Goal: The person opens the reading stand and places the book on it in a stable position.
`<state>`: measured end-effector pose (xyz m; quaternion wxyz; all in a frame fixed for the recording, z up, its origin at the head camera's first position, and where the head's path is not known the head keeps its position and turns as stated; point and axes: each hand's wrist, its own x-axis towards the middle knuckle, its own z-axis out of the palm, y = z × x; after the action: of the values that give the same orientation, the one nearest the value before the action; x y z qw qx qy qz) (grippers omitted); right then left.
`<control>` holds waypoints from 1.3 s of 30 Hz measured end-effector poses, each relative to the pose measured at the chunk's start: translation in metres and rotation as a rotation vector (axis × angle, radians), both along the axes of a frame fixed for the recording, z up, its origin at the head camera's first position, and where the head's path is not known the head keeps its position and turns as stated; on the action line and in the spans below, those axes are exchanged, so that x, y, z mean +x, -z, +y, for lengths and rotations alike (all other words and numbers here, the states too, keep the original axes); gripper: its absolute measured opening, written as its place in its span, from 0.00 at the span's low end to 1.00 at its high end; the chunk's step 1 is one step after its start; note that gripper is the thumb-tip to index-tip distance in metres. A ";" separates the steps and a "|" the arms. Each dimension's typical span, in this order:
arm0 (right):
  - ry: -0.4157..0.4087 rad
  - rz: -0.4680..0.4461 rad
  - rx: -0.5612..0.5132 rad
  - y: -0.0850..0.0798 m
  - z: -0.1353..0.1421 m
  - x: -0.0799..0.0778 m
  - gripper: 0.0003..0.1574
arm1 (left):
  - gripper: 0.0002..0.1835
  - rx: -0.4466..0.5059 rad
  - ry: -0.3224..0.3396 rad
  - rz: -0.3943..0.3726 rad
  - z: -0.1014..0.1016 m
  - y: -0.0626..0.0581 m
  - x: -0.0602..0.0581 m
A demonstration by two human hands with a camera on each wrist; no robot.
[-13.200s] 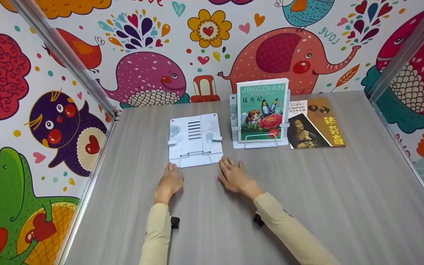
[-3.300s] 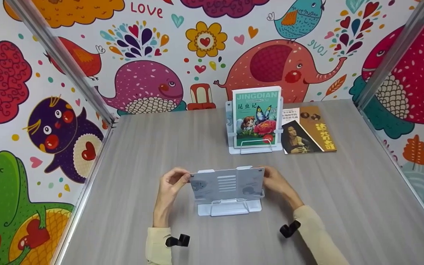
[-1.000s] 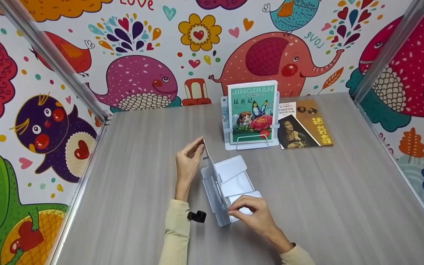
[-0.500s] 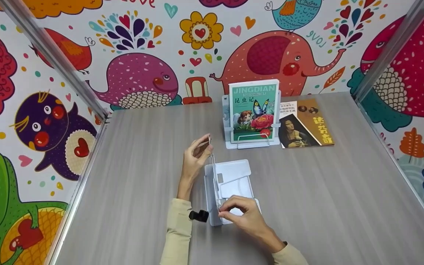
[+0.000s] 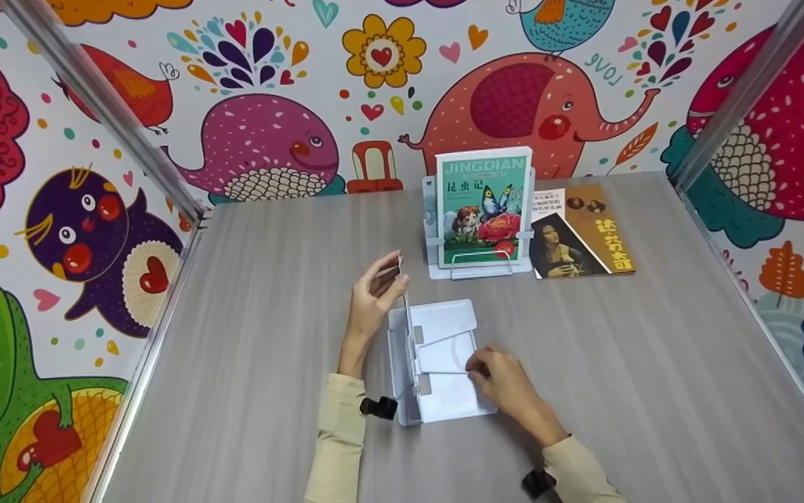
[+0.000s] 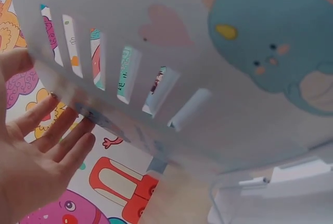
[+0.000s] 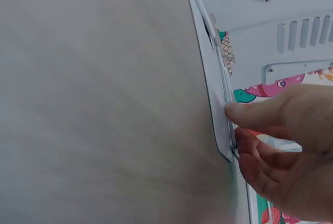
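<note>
A white book stand [image 5: 447,397] sits on the table in front of me, turned so that its raised panel shows almost edge-on in the head view. My left hand [image 5: 367,307] pinches the panel's far edge between thumb and fingers. Slots and a blue cartoon animal mark the panel [image 6: 244,125] in the left wrist view. At the back side of the stand, my right hand [image 5: 508,388] pinches the edge of the flat part lying low. In the right wrist view, thumb and fingertips meet at the rim of a thin plate [image 7: 212,73] close over the table.
Farther back, a second white book stand [image 5: 430,216] holds a green book [image 5: 482,209] upright. A brown-and-white book [image 5: 583,234] lies flat to its right. Cartoon-printed walls [image 5: 388,119] and metal posts [image 5: 105,112] enclose the grey table [image 5: 269,279].
The stand lay flat farther back; it has come nearer, been opened and turned edge-on. Lately my right hand moved from the panel's near edge rightward to the low part; the left kept its grip.
</note>
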<state>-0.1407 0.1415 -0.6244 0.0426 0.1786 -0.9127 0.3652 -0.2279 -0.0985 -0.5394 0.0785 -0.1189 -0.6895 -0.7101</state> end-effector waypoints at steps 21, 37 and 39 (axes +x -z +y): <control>-0.115 -0.002 -0.216 0.028 0.028 -0.010 0.03 | 0.24 -0.036 -0.027 0.005 0.024 0.001 -0.004; -0.152 -0.009 -0.321 0.033 0.031 -0.013 0.02 | 0.24 -0.293 -0.117 0.030 0.065 0.001 -0.004; -0.152 -0.017 -0.317 0.034 0.032 -0.014 0.04 | 0.24 -0.315 -0.125 0.018 0.067 0.001 -0.004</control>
<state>-0.1543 0.1739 -0.6582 0.0349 0.2350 -0.8279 0.5082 -0.2314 -0.0313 -0.5405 0.1089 -0.0932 -0.7977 -0.5857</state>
